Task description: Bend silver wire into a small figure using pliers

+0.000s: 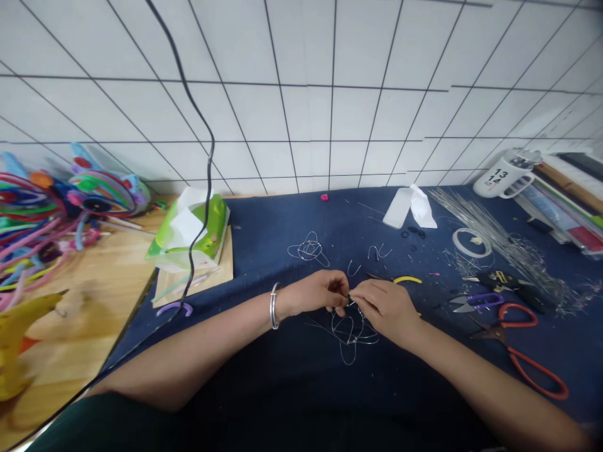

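My left hand [325,291] and my right hand [387,309] meet over the dark blue cloth, fingertips pinched close together. Between them they hold a looped wire shape [351,341], whose thin silvery loops hang below the fingers. The exact spot where the fingertips grip is too small to make out. Pliers with yellow handles [407,279] lie partly behind my right hand. A second looped wire piece [309,249] rests on the cloth beyond my left hand. Bent wire bits [354,269] lie just past the fingertips.
At right lie red-handled scissors [522,364], purple scissors [478,302], black-handled pliers [499,280], a wire bundle [485,220] and a white mug [503,174]. On the left are a tissue pack [211,226], a yellow glue gun [28,333] and a black cable [200,119] hanging across the view.
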Tool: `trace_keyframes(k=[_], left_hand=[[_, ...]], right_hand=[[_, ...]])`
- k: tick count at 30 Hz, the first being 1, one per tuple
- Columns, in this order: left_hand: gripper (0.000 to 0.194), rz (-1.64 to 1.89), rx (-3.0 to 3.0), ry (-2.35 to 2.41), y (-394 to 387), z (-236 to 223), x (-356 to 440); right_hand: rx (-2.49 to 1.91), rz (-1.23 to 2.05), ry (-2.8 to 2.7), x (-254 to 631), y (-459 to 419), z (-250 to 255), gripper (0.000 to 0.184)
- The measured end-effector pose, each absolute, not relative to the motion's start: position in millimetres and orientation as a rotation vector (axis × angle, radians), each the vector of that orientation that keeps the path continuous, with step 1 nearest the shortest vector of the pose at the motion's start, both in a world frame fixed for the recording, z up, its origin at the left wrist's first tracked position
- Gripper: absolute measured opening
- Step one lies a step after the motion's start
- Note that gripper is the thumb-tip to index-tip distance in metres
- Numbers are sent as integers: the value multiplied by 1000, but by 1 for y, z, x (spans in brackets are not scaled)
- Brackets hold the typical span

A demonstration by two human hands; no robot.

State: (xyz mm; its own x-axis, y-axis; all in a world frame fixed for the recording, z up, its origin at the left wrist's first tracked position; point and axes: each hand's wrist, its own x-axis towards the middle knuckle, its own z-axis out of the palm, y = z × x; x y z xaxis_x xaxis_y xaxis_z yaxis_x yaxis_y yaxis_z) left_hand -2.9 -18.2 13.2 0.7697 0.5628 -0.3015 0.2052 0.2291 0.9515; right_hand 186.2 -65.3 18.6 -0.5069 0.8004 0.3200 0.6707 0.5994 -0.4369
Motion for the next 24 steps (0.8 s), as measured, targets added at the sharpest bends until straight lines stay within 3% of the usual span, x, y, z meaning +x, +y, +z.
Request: trace_keyframes(k=[24], left_hand=[[12, 249, 1373, 651, -15, 9, -5]], right_hand=[[-1072, 307, -2296, 188, -64, 15, 12]])
